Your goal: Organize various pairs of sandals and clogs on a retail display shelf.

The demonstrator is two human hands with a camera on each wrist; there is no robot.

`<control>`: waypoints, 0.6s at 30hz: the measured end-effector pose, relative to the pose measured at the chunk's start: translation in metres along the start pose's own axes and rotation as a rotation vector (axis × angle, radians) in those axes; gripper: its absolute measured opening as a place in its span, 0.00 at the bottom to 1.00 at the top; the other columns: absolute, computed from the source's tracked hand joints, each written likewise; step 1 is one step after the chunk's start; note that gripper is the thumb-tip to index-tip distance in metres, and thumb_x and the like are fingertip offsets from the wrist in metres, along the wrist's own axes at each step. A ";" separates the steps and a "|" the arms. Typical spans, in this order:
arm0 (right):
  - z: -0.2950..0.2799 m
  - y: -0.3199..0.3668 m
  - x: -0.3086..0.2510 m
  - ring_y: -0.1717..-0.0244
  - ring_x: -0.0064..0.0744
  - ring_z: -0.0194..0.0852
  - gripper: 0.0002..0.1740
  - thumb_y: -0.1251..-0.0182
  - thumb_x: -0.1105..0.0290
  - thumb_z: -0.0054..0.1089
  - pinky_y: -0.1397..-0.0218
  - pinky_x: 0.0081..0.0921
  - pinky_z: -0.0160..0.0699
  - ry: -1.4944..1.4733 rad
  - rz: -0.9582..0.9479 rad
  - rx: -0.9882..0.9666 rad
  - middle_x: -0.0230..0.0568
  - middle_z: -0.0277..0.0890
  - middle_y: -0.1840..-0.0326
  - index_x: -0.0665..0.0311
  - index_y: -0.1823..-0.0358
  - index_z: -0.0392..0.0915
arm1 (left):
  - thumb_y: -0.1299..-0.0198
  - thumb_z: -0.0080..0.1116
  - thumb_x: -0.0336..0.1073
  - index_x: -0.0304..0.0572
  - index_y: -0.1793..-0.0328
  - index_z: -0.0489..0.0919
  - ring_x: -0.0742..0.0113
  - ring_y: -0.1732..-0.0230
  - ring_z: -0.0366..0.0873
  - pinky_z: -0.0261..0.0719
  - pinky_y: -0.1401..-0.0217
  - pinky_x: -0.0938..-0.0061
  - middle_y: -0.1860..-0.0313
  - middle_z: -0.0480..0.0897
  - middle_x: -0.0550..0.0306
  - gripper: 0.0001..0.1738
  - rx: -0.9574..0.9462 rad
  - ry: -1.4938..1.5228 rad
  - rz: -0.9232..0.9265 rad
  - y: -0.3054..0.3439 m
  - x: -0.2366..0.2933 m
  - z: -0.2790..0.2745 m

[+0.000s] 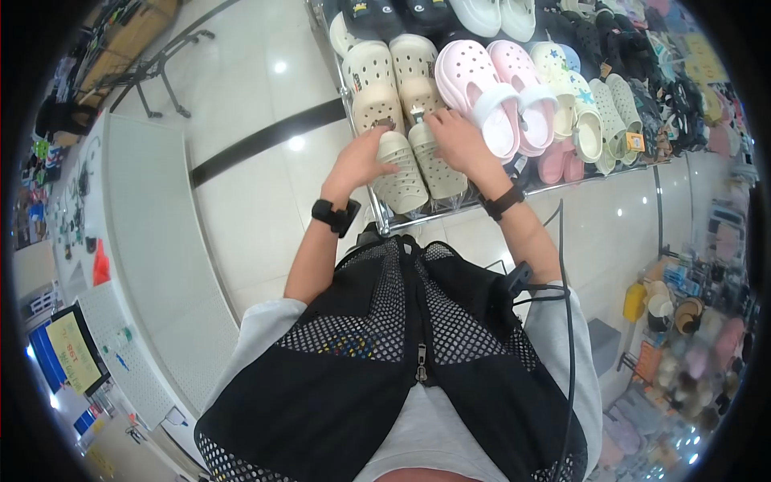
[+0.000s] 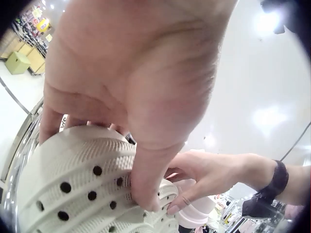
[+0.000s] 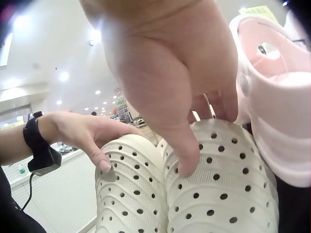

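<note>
Two cream clogs with small holes, a left one [image 1: 402, 183] and a right one [image 1: 442, 175], sit side by side at the rack's front corner, toes toward me. My left hand [image 1: 353, 166] holds the left clog, thumb along its upper and fingers over the far edge. On the right clog, my right hand [image 1: 464, 145] has the same hold. The right wrist view shows its thumb [image 3: 188, 158] pressed on the holed upper, with the fingertips hidden behind the rim. In the left wrist view the left fingertips are likewise mostly hidden behind the clog [image 2: 73, 170].
Beige clogs [image 1: 371, 76] stand just behind the cream pair. Pink clogs [image 1: 467, 72] with white straps stand close on the right. More shoes fill the metal rack [image 1: 450, 212]. A white pegboard shelf [image 1: 152, 241] stands across the aisle on the left.
</note>
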State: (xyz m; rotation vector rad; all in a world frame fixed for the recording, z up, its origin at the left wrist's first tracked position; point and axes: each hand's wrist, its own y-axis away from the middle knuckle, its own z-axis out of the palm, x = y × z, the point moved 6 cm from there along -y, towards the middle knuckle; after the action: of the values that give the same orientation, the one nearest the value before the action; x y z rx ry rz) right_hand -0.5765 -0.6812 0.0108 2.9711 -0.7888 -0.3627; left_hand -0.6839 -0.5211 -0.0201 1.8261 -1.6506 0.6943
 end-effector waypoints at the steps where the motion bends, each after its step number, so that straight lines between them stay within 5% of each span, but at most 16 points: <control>1: -0.001 -0.001 0.000 0.33 0.54 0.74 0.46 0.54 0.73 0.84 0.32 0.45 0.77 -0.007 -0.001 0.040 0.50 0.76 0.36 0.66 0.31 0.70 | 0.50 0.82 0.44 0.38 0.27 0.75 0.43 0.32 0.80 0.77 0.29 0.57 0.33 0.82 0.41 0.44 0.030 0.017 -0.073 0.001 -0.001 -0.001; 4: -0.004 -0.004 0.000 0.38 0.54 0.76 0.39 0.54 0.76 0.82 0.37 0.46 0.79 -0.030 -0.009 0.126 0.47 0.76 0.44 0.63 0.37 0.73 | 0.50 0.82 0.45 0.39 0.30 0.77 0.43 0.35 0.81 0.79 0.33 0.56 0.37 0.84 0.42 0.41 -0.056 0.031 -0.253 0.003 -0.003 -0.002; 9: 0.005 -0.009 -0.001 0.42 0.48 0.78 0.24 0.49 0.79 0.72 0.40 0.41 0.80 0.039 0.051 0.225 0.44 0.77 0.48 0.64 0.48 0.77 | 0.52 0.83 0.48 0.51 0.40 0.83 0.42 0.49 0.87 0.82 0.49 0.52 0.55 0.90 0.47 0.33 0.156 -0.111 -0.310 0.006 0.009 -0.008; 11: 0.013 -0.009 0.001 0.45 0.47 0.78 0.19 0.44 0.79 0.64 0.43 0.41 0.79 0.089 0.043 0.357 0.43 0.77 0.51 0.62 0.50 0.77 | 0.52 0.83 0.48 0.51 0.40 0.83 0.43 0.49 0.87 0.82 0.50 0.53 0.55 0.90 0.47 0.33 0.187 -0.101 -0.309 0.005 0.005 0.001; 18: 0.003 -0.009 -0.010 0.44 0.47 0.78 0.22 0.48 0.80 0.66 0.44 0.39 0.81 0.134 0.092 0.255 0.44 0.76 0.50 0.64 0.49 0.76 | 0.53 0.84 0.53 0.48 0.36 0.81 0.43 0.46 0.87 0.83 0.45 0.54 0.49 0.89 0.45 0.39 0.062 -0.105 -0.250 -0.004 -0.011 0.000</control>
State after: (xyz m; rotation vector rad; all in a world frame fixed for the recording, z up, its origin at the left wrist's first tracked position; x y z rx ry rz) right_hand -0.5813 -0.6686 0.0086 3.1319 -1.0208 -0.0600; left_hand -0.6813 -0.5137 -0.0282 2.0997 -1.4437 0.5538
